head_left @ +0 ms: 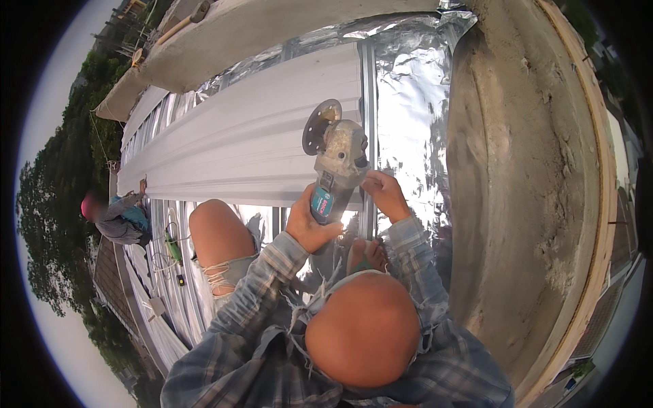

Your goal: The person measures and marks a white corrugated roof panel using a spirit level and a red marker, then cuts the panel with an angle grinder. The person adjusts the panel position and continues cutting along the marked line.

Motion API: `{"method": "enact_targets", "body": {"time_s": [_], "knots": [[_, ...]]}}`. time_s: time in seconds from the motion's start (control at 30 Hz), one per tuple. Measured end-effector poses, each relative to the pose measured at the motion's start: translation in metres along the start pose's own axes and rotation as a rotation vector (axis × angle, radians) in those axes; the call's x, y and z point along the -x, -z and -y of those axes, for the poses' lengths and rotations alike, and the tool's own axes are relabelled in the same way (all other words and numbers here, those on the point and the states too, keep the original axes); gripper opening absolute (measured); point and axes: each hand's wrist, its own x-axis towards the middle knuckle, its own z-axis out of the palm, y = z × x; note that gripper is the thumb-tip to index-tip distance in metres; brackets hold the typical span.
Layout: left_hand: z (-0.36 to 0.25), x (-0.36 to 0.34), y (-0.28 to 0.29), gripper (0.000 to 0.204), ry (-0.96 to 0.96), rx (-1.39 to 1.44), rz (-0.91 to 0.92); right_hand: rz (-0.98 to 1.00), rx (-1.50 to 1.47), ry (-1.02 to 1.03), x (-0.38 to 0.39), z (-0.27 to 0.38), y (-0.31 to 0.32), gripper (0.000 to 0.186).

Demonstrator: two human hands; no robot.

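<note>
My left hand is shut on the teal handle of an angle grinder. The grinder is dusty grey, and its round disc points away from me over a white corrugated metal sheet. My right hand rests against the grinder's right side, by a thin metal strip at the sheet's edge; its fingers are curled, and I cannot tell whether they grip anything. I crouch with both bare knees up, in plaid sleeves.
Crinkled silver foil lies to the right of the sheet. A rough concrete ledge with a wooden board rim runs along the right. Another person crouches at the far left near cables and small tools. Trees and rooftops lie far below.
</note>
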Motion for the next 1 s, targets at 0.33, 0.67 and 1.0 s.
{"method": "enact_targets", "body": {"time_s": [0.33,0.67,1.0], "knots": [[0.021,0.043,0.021,0.057,0.152,0.214,-0.348,-0.287,0.444,-0.115,-0.002,-0.016,-0.06,0.063],[0.036,0.046,0.011,0.057,0.249,0.131,-0.445,-0.158,0.118,-0.218,-0.014,-0.056,-0.056,0.055],[0.022,0.025,0.022,0.052,0.247,0.186,-0.38,-0.224,0.083,-0.093,-0.003,-0.038,-0.061,0.026]]}}
